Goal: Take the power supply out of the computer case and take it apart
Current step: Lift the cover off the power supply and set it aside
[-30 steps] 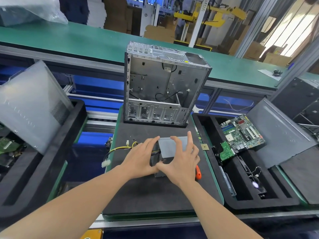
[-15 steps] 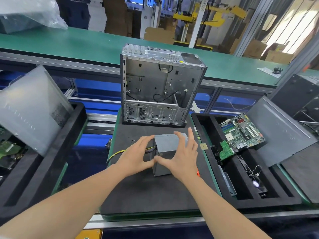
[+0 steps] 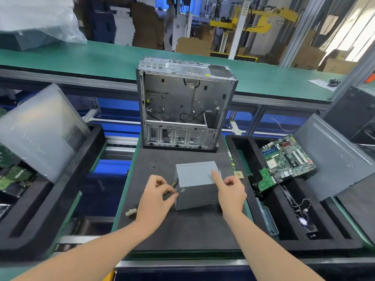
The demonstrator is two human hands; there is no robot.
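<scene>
Fingers (image 3: pixel 215 175) of left hand (image 3: pixel 156 199) and right hand (image 3: pixel 231 192) touch one power supply (image 3: pixel 195 194).

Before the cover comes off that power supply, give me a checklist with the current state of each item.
1. Power supply out of the computer case: ok, it stands on the mat in front of it.
2. Cables free of the case: ok, they leave its left side; none leads back.
3. Firm hold: not ok; the right hand only rests a forefinger on top, the left hand is blurred by the cables.
4. Cover screws out: cannot tell.
5. Screwdriver in reach: cannot tell, none in view.
6. Mat free of loose bits: not ok, small loose parts lie beyond the left hand.
</scene>
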